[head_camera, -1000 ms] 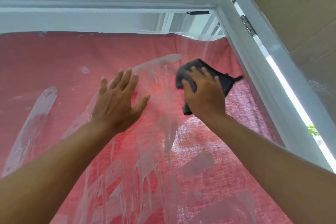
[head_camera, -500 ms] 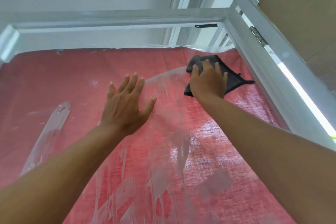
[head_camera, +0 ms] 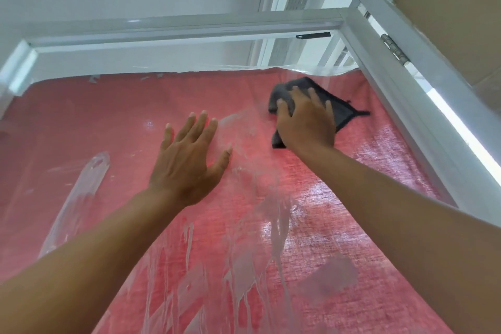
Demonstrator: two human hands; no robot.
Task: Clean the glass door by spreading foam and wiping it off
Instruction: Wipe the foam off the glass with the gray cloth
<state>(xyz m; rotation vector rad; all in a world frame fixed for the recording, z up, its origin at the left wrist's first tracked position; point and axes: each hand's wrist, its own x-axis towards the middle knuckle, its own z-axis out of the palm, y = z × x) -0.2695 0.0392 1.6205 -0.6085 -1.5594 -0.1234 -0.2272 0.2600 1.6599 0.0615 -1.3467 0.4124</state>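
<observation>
The glass door (head_camera: 81,122) fills the view, with red fabric showing behind the pane. Streaks of white foam (head_camera: 260,211) run down its middle, and another long smear (head_camera: 78,192) lies at the left. My right hand (head_camera: 306,125) presses a dark grey cloth (head_camera: 339,106) flat against the glass near the upper right corner. My left hand (head_camera: 189,165) rests flat on the pane with fingers spread, just left of the foam, holding nothing.
The white door frame (head_camera: 176,27) runs across the top and down the right side (head_camera: 401,106), with a metal hinge (head_camera: 394,49) on it. Brown cardboard (head_camera: 461,8) covers the wall at the upper right. A bright gap (head_camera: 466,138) shows beside the frame.
My right hand has slid the cloth up and to the right toward the top corner of the pane. The view has tilted up, showing more of the top frame. My left hand stays flat.
</observation>
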